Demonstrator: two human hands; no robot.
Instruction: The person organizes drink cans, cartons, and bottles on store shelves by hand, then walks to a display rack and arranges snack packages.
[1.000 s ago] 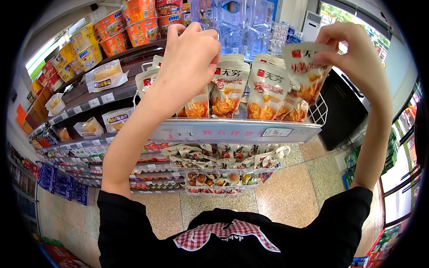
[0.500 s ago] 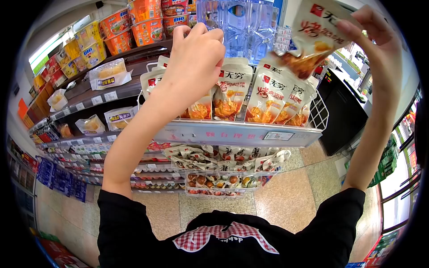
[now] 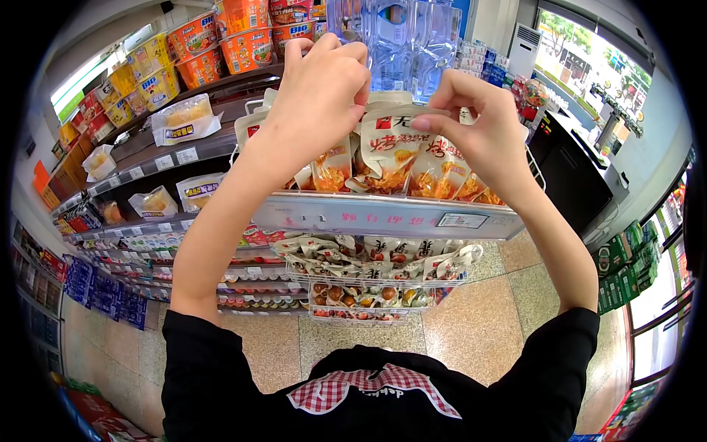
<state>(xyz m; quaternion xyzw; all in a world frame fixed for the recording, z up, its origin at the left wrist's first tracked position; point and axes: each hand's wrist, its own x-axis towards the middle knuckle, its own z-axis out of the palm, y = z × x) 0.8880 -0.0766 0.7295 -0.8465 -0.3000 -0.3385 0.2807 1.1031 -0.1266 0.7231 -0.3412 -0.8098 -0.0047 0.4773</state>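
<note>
Between the thumb and fingers of my right hand [image 3: 479, 125] is the top corner of a snack packet [image 3: 390, 147], cream-coloured with red and black print and orange food pictured below. It hangs upright in the middle of the wire rack [image 3: 317, 209], in front of other packets of the same kind. My left hand [image 3: 317, 92] is over the rack's left part, its fingers curled among the packet tops. Whatever those fingers grip is hidden behind the hand. Just below it stands another snack packet [image 3: 329, 171], partly covered by my wrist.
Lower wire baskets [image 3: 368, 287] hold more packets. Shelves on the left carry wrapped bread [image 3: 185, 120] and instant noodle tubs [image 3: 193, 37]. Large water bottles [image 3: 401, 48] stand behind the rack. A black counter [image 3: 571, 166] is on the right, past the rack's end.
My right hand has brought the packet down and left, from raised at the upper right to the middle of the rack. My left hand has hardly moved.
</note>
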